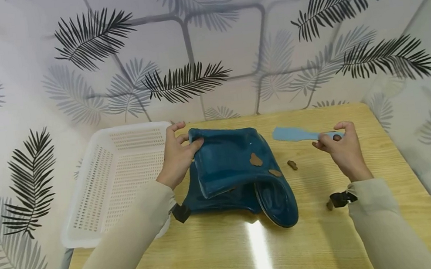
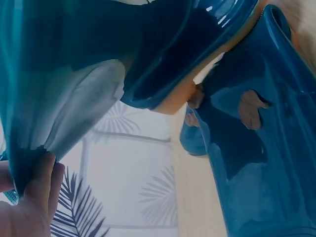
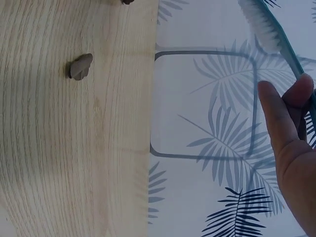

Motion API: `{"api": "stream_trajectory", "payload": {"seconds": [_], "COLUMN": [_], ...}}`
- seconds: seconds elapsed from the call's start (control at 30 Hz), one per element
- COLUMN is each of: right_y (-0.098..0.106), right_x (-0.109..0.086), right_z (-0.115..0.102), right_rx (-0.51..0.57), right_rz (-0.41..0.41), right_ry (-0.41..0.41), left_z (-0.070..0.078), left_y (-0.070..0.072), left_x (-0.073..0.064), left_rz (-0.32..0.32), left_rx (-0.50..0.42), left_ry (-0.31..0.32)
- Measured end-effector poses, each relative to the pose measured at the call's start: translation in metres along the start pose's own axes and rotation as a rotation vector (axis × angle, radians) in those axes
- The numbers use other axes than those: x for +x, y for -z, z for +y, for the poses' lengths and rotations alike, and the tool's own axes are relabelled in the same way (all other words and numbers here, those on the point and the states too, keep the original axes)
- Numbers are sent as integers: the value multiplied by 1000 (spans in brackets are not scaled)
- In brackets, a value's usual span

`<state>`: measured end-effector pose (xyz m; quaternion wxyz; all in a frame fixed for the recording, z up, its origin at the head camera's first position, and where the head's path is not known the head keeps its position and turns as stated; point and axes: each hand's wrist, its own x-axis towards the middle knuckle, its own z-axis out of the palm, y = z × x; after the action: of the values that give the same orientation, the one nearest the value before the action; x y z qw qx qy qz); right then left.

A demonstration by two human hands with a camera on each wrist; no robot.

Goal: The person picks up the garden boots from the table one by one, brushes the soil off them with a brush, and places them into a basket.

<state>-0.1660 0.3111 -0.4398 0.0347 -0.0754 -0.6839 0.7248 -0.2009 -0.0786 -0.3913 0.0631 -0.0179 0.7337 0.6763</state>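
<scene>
My left hand (image 1: 178,158) is pinching; well to its right, my right hand (image 1: 347,155) is pinching too, each forearm (image 1: 120,245) slanting back behind it.

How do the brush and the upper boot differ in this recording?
The upper boot is dark blue, while the brush is light blue with white bristles. The boot is broad and bulky; the brush is slim and much smaller. The left hand grips the boot's edge, whereas the right hand holds the brush. Both are bluish and held.
</scene>
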Motion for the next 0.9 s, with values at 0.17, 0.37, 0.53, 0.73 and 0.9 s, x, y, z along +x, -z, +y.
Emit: {"api": "stream_trajectory", "payload": {"seconds": [0.17,0.37,0.53,0.73,0.9], "right_y": [-10,-26,-44,-63,-62], "right_x": [-3,-6,-7,-6,-7], "right_z": [0,-1,-3,-2,-1], "right_rx": [52,82,60,-35,-215], "right_rz": [-90,-183,-253,-315,-316], "right_ry": [8,-11,-57,-89,-87], "left_z": [-7,-11,-11,-11,-12], "left_y": [6,11,12,14,16], "left_x": [-1,-2,-2,-1,-1], "left_rz": [34,52,45,38,53], "left_rx": [-6,-16,-20,-15,-6], "left_ry": [6,27,34,37,43]}}
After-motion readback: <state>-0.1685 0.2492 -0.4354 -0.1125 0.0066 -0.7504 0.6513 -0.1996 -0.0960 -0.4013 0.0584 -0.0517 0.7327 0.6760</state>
